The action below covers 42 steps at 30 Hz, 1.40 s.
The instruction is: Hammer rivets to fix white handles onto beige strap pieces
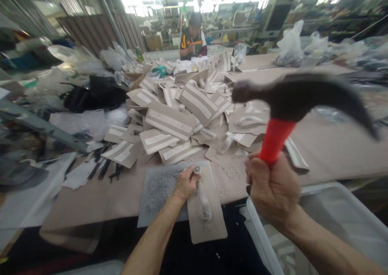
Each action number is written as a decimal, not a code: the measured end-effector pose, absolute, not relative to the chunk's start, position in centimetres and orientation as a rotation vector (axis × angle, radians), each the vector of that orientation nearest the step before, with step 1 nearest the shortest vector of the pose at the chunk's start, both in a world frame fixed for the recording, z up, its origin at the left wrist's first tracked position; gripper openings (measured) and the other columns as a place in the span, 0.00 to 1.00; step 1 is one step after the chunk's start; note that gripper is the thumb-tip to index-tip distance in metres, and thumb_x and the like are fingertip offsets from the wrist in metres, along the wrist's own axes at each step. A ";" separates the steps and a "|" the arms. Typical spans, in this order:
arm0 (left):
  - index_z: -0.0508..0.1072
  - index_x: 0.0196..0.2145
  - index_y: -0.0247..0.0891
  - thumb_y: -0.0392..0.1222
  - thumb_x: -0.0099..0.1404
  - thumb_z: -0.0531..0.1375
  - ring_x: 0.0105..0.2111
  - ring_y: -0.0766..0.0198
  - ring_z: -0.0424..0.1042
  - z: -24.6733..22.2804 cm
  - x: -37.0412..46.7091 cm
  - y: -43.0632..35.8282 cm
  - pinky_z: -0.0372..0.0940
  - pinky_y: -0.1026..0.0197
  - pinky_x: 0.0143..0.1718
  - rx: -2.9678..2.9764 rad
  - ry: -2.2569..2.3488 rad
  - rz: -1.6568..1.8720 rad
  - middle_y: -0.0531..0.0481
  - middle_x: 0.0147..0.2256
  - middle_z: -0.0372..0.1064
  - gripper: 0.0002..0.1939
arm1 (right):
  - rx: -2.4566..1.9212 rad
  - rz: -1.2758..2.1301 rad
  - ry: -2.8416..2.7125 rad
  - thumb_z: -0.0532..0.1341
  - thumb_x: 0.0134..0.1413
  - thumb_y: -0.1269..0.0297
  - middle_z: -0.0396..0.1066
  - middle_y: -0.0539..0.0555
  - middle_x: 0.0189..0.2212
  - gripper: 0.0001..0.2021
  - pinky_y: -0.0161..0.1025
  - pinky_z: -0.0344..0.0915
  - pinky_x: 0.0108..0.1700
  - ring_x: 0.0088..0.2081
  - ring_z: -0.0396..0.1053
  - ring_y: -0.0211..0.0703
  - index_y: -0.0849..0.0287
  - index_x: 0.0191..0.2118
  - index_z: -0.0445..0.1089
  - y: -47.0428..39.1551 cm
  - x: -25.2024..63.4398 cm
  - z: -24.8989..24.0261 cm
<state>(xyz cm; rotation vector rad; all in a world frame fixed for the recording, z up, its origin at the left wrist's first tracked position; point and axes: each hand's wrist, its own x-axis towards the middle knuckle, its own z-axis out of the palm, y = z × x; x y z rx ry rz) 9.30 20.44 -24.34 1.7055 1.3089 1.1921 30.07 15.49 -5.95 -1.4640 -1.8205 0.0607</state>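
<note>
My right hand (274, 186) is wrapped around the red handle of a claw hammer (298, 99), raised over the right side of the table and blurred at the head. My left hand (186, 183) pinches a small round metal-topped piece (197, 170), upright at the far end of a beige panel (216, 214). Along the panel runs a whitish, plastic-wrapped strap (204, 202). The panel lies partly on a scuffed grey board (156, 192) and reaches past the table's near edge. What sits beneath the round piece is hidden.
A heap of beige panels with pale strips (171, 119) fills the middle of the table. Small metal bits (228, 173) are scattered right of the board. A white bin (336, 202) stands at the lower right. Beyond the heap sits another person (194, 40). Plastic bags (291, 45) lie at the back.
</note>
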 end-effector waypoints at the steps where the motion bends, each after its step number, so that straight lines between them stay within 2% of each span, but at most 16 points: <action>1: 0.78 0.39 0.40 0.38 0.60 0.60 0.33 0.58 0.74 -24.3 9.3 20.4 0.66 0.60 0.38 1.693 1.318 1.184 0.48 0.32 0.76 0.09 | -1.499 0.107 -1.920 0.46 0.69 0.56 0.65 0.50 0.21 0.13 0.37 0.52 0.26 0.22 0.62 0.40 0.54 0.35 0.60 15.3 30.2 -7.0; 4: 0.78 0.36 0.41 0.36 0.59 0.60 0.31 0.59 0.73 -24.4 9.4 20.3 0.65 0.61 0.36 1.667 1.325 1.161 0.49 0.29 0.75 0.08 | -1.722 0.302 -2.365 0.48 0.68 0.60 0.66 0.51 0.20 0.12 0.39 0.44 0.25 0.19 0.61 0.40 0.55 0.32 0.61 15.3 31.1 -10.9; 7: 0.78 0.39 0.41 0.36 0.60 0.59 0.31 0.60 0.73 -24.4 9.5 20.2 0.65 0.62 0.36 1.689 1.302 1.165 0.50 0.30 0.75 0.10 | -1.905 0.359 -2.426 0.48 0.68 0.61 0.70 0.53 0.24 0.11 0.39 0.42 0.27 0.22 0.64 0.42 0.56 0.36 0.63 15.3 32.1 -13.0; 11: 0.78 0.39 0.41 0.37 0.62 0.58 0.32 0.60 0.73 -24.3 9.5 20.2 0.65 0.62 0.37 1.739 1.318 1.154 0.50 0.31 0.75 0.10 | -1.865 0.381 -2.290 0.48 0.68 0.60 0.68 0.51 0.22 0.12 0.39 0.44 0.27 0.23 0.63 0.41 0.56 0.34 0.62 15.2 31.9 -11.7; 17: 0.78 0.40 0.41 0.38 0.61 0.59 0.32 0.59 0.73 -24.5 9.5 20.3 0.65 0.61 0.37 1.724 1.331 1.154 0.49 0.32 0.76 0.10 | -1.562 0.265 -2.138 0.44 0.69 0.56 0.65 0.51 0.22 0.16 0.37 0.52 0.28 0.22 0.61 0.39 0.55 0.33 0.60 15.0 31.0 -9.3; 21: 0.78 0.38 0.41 0.38 0.60 0.60 0.30 0.60 0.71 -24.3 9.6 20.3 0.64 0.62 0.35 1.668 1.347 1.135 0.50 0.29 0.74 0.09 | -1.732 0.305 -2.394 0.47 0.68 0.61 0.66 0.51 0.21 0.13 0.40 0.44 0.26 0.20 0.60 0.40 0.56 0.33 0.62 14.9 31.5 -10.7; 24: 0.78 0.38 0.41 0.37 0.61 0.59 0.29 0.61 0.70 -24.1 9.6 20.2 0.64 0.63 0.34 1.679 1.312 1.154 0.52 0.28 0.73 0.09 | -1.944 0.401 -2.419 0.48 0.68 0.60 0.68 0.51 0.22 0.12 0.40 0.41 0.27 0.22 0.62 0.41 0.56 0.37 0.65 15.4 32.4 -11.9; 29: 0.78 0.37 0.41 0.37 0.61 0.59 0.30 0.62 0.70 -24.2 9.6 20.3 0.64 0.63 0.35 1.705 1.299 1.174 0.51 0.29 0.73 0.08 | -2.088 0.651 -2.201 0.46 0.70 0.59 0.69 0.52 0.24 0.15 0.36 0.51 0.30 0.26 0.66 0.42 0.59 0.38 0.67 17.4 34.6 -15.7; 32: 0.78 0.36 0.40 0.39 0.61 0.60 0.29 0.62 0.70 -24.0 9.6 20.3 0.64 0.63 0.35 1.668 1.304 1.166 0.52 0.28 0.72 0.07 | -2.128 0.532 -2.223 0.49 0.69 0.62 0.73 0.59 0.34 0.14 0.38 0.59 0.37 0.35 0.70 0.46 0.63 0.45 0.69 18.5 35.2 -18.4; 33: 0.78 0.36 0.40 0.39 0.60 0.61 0.29 0.62 0.69 -23.9 9.6 20.2 0.64 0.63 0.35 1.652 1.297 1.175 0.52 0.28 0.72 0.07 | -2.087 0.419 -2.246 0.51 0.67 0.63 0.73 0.62 0.41 0.14 0.41 0.61 0.41 0.40 0.70 0.49 0.64 0.50 0.68 18.6 35.0 -18.9; 35: 0.78 0.34 0.40 0.39 0.60 0.62 0.29 0.62 0.70 -23.6 9.6 20.2 0.65 0.63 0.35 1.623 1.275 1.203 0.53 0.28 0.73 0.06 | -1.860 0.201 -2.321 0.55 0.62 0.67 0.66 0.68 0.55 0.21 0.47 0.61 0.51 0.52 0.65 0.55 0.64 0.60 0.62 18.3 33.9 -19.3; 37: 0.78 0.34 0.39 0.40 0.59 0.63 0.30 0.62 0.71 -23.5 9.8 20.1 0.66 0.63 0.36 1.585 1.262 1.228 0.53 0.29 0.74 0.05 | -1.494 0.094 -2.494 0.56 0.58 0.71 0.57 0.67 0.63 0.28 0.52 0.58 0.56 0.58 0.59 0.58 0.61 0.65 0.57 17.5 31.9 -18.9; 38: 0.79 0.34 0.39 0.41 0.58 0.64 0.30 0.63 0.72 -23.5 10.0 20.2 0.67 0.63 0.36 1.550 1.270 1.239 0.53 0.29 0.75 0.06 | -1.288 0.106 -2.619 0.56 0.58 0.72 0.55 0.65 0.65 0.28 0.52 0.58 0.56 0.58 0.58 0.57 0.58 0.64 0.59 16.9 30.7 -18.6; 40: 0.79 0.35 0.38 0.42 0.55 0.67 0.29 0.63 0.73 -23.5 10.2 20.5 0.68 0.64 0.34 1.428 1.304 1.263 0.53 0.29 0.75 0.09 | -0.922 0.160 -2.870 0.56 0.59 0.71 0.63 0.60 0.59 0.19 0.49 0.61 0.52 0.53 0.62 0.53 0.56 0.55 0.68 15.9 28.4 -18.1; 42: 0.78 0.33 0.35 0.44 0.53 0.69 0.27 0.64 0.73 -23.4 10.2 21.1 0.68 0.64 0.32 1.213 1.341 1.321 0.52 0.27 0.75 0.12 | -0.775 0.145 -3.010 0.56 0.62 0.68 0.70 0.58 0.48 0.08 0.46 0.63 0.45 0.45 0.65 0.50 0.58 0.43 0.71 15.3 26.3 -17.8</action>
